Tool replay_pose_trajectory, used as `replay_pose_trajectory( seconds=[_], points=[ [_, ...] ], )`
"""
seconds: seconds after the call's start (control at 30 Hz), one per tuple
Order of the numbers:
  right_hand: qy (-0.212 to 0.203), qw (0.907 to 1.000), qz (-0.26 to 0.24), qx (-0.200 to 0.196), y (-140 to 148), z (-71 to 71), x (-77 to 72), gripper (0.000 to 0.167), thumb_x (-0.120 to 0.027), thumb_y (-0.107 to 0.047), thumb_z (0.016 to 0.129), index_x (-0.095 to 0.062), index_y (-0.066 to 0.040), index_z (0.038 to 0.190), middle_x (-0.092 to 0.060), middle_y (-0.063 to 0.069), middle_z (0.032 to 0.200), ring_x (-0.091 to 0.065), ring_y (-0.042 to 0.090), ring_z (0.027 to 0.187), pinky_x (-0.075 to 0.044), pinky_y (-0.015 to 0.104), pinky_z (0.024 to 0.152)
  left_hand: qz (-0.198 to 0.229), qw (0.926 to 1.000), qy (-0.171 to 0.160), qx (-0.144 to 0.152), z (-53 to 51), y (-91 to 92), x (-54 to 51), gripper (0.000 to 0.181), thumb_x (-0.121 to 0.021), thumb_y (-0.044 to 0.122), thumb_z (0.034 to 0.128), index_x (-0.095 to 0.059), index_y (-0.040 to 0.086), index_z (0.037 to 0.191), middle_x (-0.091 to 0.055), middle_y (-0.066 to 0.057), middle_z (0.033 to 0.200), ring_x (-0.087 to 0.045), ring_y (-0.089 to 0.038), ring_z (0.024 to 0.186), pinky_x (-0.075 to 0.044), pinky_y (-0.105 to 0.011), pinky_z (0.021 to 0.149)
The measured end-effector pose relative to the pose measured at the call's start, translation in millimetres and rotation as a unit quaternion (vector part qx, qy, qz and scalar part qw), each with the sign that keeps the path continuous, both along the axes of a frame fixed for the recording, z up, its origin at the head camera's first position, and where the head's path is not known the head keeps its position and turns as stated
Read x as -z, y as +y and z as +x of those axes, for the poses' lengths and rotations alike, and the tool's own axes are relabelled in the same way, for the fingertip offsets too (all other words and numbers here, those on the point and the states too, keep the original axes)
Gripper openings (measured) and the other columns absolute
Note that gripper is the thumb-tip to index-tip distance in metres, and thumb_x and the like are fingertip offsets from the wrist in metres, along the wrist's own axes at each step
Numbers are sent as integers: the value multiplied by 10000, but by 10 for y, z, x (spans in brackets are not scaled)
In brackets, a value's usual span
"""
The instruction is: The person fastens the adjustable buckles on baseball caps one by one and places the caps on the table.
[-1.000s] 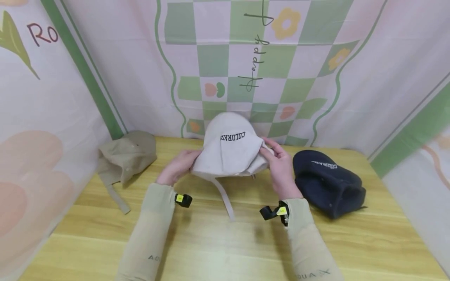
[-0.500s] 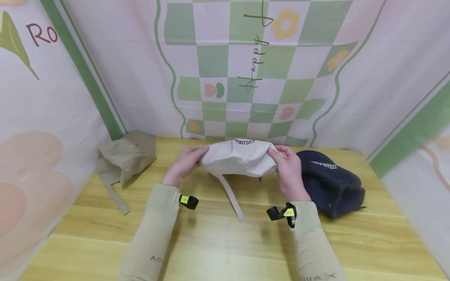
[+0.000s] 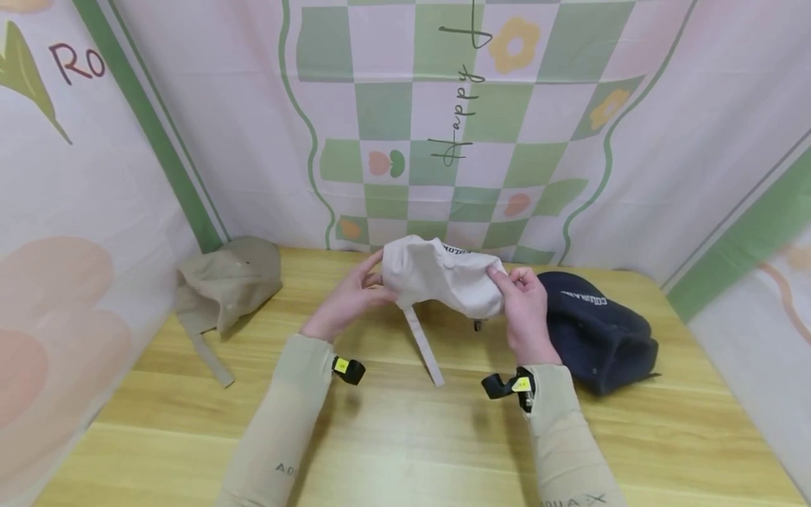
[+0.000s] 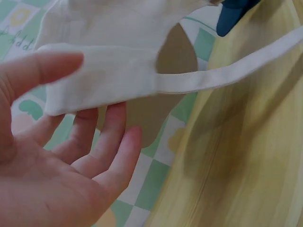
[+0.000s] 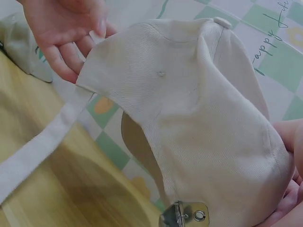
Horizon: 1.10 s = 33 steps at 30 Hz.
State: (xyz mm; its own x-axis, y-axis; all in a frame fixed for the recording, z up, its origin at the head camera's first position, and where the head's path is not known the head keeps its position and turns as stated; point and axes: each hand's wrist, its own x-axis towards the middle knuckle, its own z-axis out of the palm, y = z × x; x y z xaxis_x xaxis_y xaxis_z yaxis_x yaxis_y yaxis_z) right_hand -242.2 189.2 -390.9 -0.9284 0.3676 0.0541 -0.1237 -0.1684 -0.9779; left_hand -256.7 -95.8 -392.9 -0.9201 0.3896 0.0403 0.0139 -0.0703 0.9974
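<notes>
A white baseball cap (image 3: 443, 278) is held up between my two hands above the table, its back toward me. Dark lettering shows along its top edge. My left hand (image 3: 348, 299) holds the cap's left side, thumb over the outside and fingertips tucked behind the lower edge in the left wrist view. My right hand (image 3: 526, 310) grips the opposite side, its thumb pressed on the fabric. A loose strap (image 3: 423, 345) hangs from the left of the back opening. Near the right side of that opening is a metal buckle (image 5: 191, 215). The brown underside of the brim (image 5: 139, 144) shows through the opening.
On the left of the wooden table (image 3: 393, 436) lies a khaki cap (image 3: 237, 282) with its strap trailing forward. A navy cap (image 3: 595, 331) with white lettering lies close beside my right hand. Printed cloth (image 3: 437, 127) hangs behind and at both sides.
The white cap has tipped so its crown lettering turned away and its back faces me. Both hands moved right with it. The left hand has spread its fingers. The other caps stayed put.
</notes>
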Motion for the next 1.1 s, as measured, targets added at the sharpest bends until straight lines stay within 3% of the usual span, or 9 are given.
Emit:
replay_pose_trajectory(
  seconds=[0.13,0.27,0.37,0.53,0.7,0.87,1.1],
  points=[
    [4,10000,7,1,-8,0,13,347,-772,-106,924,-439,-67,835,-555,-4,782,-555,119,773,-441,189,608,-39,10000,-44,-1,7,50,22,931,-689,-89,897,-231,249,1634,-661,-205,1084,-658,-287,1029,-525,-446,977],
    [-35,10000,43,-63,-18,10,24,354,-773,-132,930,-434,-66,853,-541,-3,793,-551,125,786,-438,191,617,-39,9998,-193,0,15,101,45,1004,-686,-129,887,-183,309,1638,-697,-210,1043,-681,-275,964,-486,-567,994],
    [-52,9999,77,-123,-24,17,28,354,-767,-143,937,-429,-64,867,-536,2,805,-554,128,804,-450,194,636,-73,9998,-202,30,23,129,54,1035,-679,-141,889,-139,321,1642,-710,-228,1069,-693,-271,974,-448,-619,1014],
    [-73,9998,98,-145,-23,21,25,350,-763,-149,941,-431,-61,876,-525,-1,792,-547,124,786,-432,193,610,14,9998,-197,-15,27,155,66,1008,-642,-153,905,-121,290,1646,-677,-278,1137,-693,-282,956,-477,-593,995],
    [-116,9998,98,-154,-4,27,23,329,-755,-147,946,-443,-65,885,-487,-25,742,-497,101,700,-385,195,562,-95,9997,-162,-166,16,163,69,765,-596,-99,962,-269,128,1616,-651,-272,1154,-690,-261,854,-524,-554,949],
    [-110,9998,-12,-176,14,38,23,302,-750,-171,953,-467,-72,914,-435,-54,680,-391,88,592,-315,201,510,-389,9980,40,-490,10,164,50,377,-571,-52,996,-527,-85,1369,-644,-221,1116,-662,-207,835,-527,-538,949],
    [-118,9996,-133,-219,11,50,12,285,-748,-194,956,-487,-77,958,-450,-58,686,-388,87,588,-305,204,516,-473,9975,126,-504,11,176,34,252,-562,-47,1008,-587,-158,1233,-651,-223,1095,-659,-208,856,-466,-611,994]
  ],
)
